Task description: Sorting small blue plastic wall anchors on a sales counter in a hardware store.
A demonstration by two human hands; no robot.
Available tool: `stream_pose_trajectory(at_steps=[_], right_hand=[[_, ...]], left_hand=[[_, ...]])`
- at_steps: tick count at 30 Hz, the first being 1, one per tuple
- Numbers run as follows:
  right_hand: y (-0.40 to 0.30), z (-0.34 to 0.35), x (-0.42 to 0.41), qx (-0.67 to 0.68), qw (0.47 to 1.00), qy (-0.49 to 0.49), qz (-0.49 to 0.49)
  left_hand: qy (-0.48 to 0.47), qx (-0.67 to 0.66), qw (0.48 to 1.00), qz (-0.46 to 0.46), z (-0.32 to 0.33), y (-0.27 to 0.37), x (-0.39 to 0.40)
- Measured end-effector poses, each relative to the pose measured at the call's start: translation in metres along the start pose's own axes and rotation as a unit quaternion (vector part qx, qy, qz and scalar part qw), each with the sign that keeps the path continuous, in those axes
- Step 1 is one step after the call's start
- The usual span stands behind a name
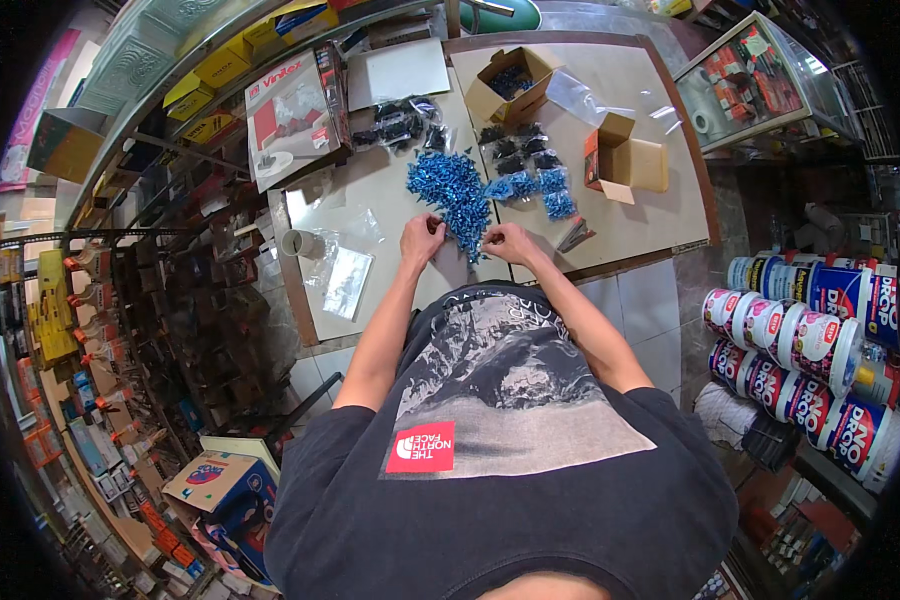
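A heap of small blue metallic screws (450,187) is spread on the pale table (360,285) in front of me. My left hand (423,238) rests at the near left edge of the heap, fingers curled against it. On the opposite side, my right hand (508,244) has its thumb and fingers bent together beside the heap's narrow near end. Whether either hand pinches a screw is too small to tell. Right of the heap lie small clear bags of blue screws (557,205). Bags of dark screws (510,163) sit just beyond them, and more dark bags (405,124) lie farther left.
An open cardboard box (510,82) holds more screws. Another open box (607,161) stands to the right, near a small stapler-like tool (574,235). Clear plastic packets (348,281) and a roll of tape (295,242) are at left. Paint buckets (787,330) are stacked at right.
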State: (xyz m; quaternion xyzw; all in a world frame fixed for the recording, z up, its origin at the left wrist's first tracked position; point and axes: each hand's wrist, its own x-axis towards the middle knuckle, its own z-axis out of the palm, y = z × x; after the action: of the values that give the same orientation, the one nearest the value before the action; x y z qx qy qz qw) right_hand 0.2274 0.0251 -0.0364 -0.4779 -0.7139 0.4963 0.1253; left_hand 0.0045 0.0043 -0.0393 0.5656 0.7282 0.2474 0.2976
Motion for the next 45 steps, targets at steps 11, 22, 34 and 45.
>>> stream_pose_trajectory(at_steps=[11,22,34,45], right_hand=[[0.018,-0.008,-0.011,0.056,0.994,0.068,0.058],[0.023,-0.029,-0.020,0.111,0.976,0.167,0.088],[-0.034,-0.075,0.004,0.179,0.959,0.219,0.013],[0.020,-0.029,-0.021,0.093,0.979,0.171,0.061]], left_hand=[[0.057,0.083,0.992,0.073,0.000,-0.004,0.003],[0.031,-0.025,0.998,-0.057,-0.038,-0.010,-0.003],[-0.011,-0.101,0.993,0.063,-0.035,0.049,0.013],[-0.053,-0.095,0.983,0.145,-0.017,0.102,0.031]])
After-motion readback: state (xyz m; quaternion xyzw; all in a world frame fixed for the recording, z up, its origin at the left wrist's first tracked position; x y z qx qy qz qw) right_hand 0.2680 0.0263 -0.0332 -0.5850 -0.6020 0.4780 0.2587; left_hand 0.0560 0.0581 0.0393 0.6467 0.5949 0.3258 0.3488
